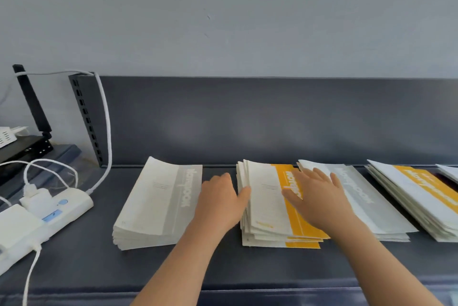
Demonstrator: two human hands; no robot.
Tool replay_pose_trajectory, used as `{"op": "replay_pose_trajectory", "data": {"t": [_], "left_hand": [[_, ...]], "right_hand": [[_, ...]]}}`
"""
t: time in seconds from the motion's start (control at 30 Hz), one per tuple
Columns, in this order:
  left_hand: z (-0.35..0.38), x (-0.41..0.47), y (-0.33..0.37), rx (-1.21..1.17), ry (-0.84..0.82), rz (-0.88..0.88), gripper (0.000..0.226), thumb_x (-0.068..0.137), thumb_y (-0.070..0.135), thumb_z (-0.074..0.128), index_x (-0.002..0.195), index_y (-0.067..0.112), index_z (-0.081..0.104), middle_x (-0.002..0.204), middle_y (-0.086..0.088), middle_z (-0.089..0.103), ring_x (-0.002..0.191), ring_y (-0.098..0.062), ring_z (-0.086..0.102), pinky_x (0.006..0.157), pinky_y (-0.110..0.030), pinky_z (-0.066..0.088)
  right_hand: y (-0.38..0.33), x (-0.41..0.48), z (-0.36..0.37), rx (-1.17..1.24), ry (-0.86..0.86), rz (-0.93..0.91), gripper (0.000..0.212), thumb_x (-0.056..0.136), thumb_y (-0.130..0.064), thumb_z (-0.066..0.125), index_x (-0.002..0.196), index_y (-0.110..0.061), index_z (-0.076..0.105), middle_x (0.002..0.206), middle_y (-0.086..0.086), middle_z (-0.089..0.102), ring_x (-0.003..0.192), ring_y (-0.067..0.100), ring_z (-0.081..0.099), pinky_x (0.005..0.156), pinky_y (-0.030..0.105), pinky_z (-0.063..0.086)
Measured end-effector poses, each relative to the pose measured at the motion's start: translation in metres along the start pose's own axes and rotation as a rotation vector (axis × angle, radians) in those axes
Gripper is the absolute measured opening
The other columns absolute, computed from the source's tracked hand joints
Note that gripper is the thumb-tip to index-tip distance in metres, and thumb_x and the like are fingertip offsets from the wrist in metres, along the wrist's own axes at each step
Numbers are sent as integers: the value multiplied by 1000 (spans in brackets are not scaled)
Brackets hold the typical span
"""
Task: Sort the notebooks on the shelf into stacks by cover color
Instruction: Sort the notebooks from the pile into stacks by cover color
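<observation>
Several notebook stacks lie side by side on a dark shelf [223,266]. At the left is a grey-banded stack [156,204]. In the middle is a yellow-banded stack [269,209], its edges uneven. To its right lie another grey-banded stack [369,204] and a second yellow-banded stack [421,194]. My left hand [221,200] presses flat against the left edge of the middle yellow stack, fingers together. My right hand [314,196] rests flat with spread fingers on that stack's right side, over its yellow band.
A white power strip [47,216] with plugs and white cables lies at the left end of the shelf. Behind it stands a black router with an antenna [29,112]. A perforated black upright [85,119] marks the shelf's left side. A further notebook edge [449,172] shows at far right.
</observation>
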State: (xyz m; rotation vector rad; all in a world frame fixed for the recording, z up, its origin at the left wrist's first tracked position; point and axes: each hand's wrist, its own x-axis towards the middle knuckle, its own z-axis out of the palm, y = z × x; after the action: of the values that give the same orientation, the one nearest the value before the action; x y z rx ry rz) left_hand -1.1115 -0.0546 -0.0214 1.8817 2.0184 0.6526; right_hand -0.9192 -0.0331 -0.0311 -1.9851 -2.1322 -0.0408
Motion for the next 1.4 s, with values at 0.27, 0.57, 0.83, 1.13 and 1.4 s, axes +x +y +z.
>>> {"op": "replay_pose_trajectory", "data": {"t": [0.27,0.57,0.83,1.13,1.4], "left_hand": [[28,14,25,-254,-151,-205,39,89,43,59,106,8,54,89,4,56,78,-11,54,57,-24,40],[29,30,37,-721,-256,-449,40,80,25,76,109,3,61,100,-9,70,88,-23,67,78,-39,55],[20,9,29,-889,-211,-296,34,84,15,71,115,14,55,105,-5,70,95,-24,68,87,-49,54],[-5,-15,27,-884,-38,139,48,90,20,63,127,38,37,118,14,61,109,-9,59,91,-36,52],[-17,-10,41,-887,124,170,73,65,61,68,128,33,43,113,18,62,104,-3,61,84,-25,49]], "right_hand": [[29,-8,24,80,-110,-42,54,94,-57,26,141,-32,33,152,-8,24,143,23,13,116,45,15],[36,-6,24,145,-152,-47,58,96,-56,24,147,-28,25,157,-8,15,146,22,4,119,46,9],[43,-1,11,519,-84,11,47,90,-54,46,131,-34,36,122,-9,54,121,19,48,105,45,37],[22,-3,-32,1276,72,-52,39,90,-26,61,123,-33,43,115,-17,63,102,5,63,87,37,55],[12,-6,-36,1458,138,-85,35,87,-26,63,121,-26,53,111,-5,67,101,11,65,86,36,53]]}}
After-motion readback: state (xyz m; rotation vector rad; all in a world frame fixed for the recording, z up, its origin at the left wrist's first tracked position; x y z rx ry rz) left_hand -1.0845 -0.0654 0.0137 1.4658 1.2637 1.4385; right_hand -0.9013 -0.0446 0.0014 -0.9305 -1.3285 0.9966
